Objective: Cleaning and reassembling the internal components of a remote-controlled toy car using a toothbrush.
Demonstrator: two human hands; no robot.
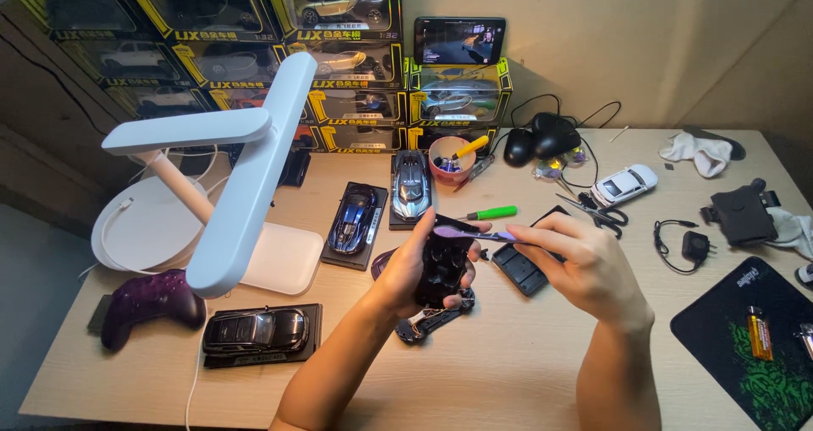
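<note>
A: L hand (417, 266) clamps black car body (442, 266) above table (508, 363); R hand (584, 266) pinches thin tool (474, 234) onto it.
B: Risk?
A: Tool may slip, gouging plastic; chassis (432, 319) lies just beneath.

Tabletop (508, 372): pale matt wood laminate. Lamp (246, 177): smooth white plastic. Model cars (257, 331): glossy paint. Mouse mat (720, 329): matt black cloth.

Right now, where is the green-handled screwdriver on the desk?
In the head view the green-handled screwdriver lies on the desk just beyond the two hands, slightly right of centre, between the blue model car and the scissors.
</note>
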